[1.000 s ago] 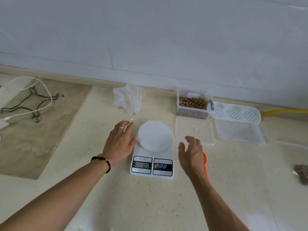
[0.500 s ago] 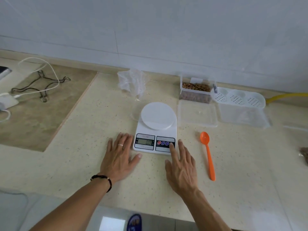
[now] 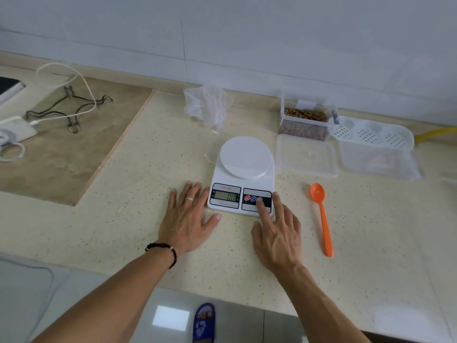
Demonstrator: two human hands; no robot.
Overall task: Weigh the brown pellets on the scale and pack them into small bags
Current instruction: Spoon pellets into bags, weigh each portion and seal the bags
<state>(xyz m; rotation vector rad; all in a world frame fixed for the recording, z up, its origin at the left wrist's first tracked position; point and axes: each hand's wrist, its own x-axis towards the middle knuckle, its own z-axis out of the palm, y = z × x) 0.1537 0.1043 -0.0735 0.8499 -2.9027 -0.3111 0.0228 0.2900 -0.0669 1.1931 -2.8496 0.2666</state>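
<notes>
**Finger on the scale's button, pellets waiting at the back**

Right hand (image 3: 277, 233) is down on the counter (image 3: 138, 219), fingers straight and loosely spread, and the index fingertip presses the rightmost of the three round buttons on the scale (image 3: 243, 179). The display to the left of that finger is lit, digits too blurred to read. The round white platter sits bare just beyond the fingertips.

Left hand (image 3: 189, 216) lies flat on the counter just left of the scale, palm down, fingers spread and straight, ring on one finger, a dark bead bracelet at the wrist. Its thumb points toward the scale's near corner, close by but whether it touches I cannot tell.

To the right of the right hand, an orange spoon (image 3: 321, 216) lies on the counter, bowl away from the person, well apart from the fingers.

Beyond the right hand, past the scale, the brown pellets (image 3: 305, 115) sit in a clear tub (image 3: 305, 127) against the wall, with a clear lid (image 3: 306, 155) lying flat just in front of it. Right of those, a white perforated tray (image 3: 373, 134).

Beyond the left hand, crumpled clear bags (image 3: 206, 107) rest near the wall.
</notes>
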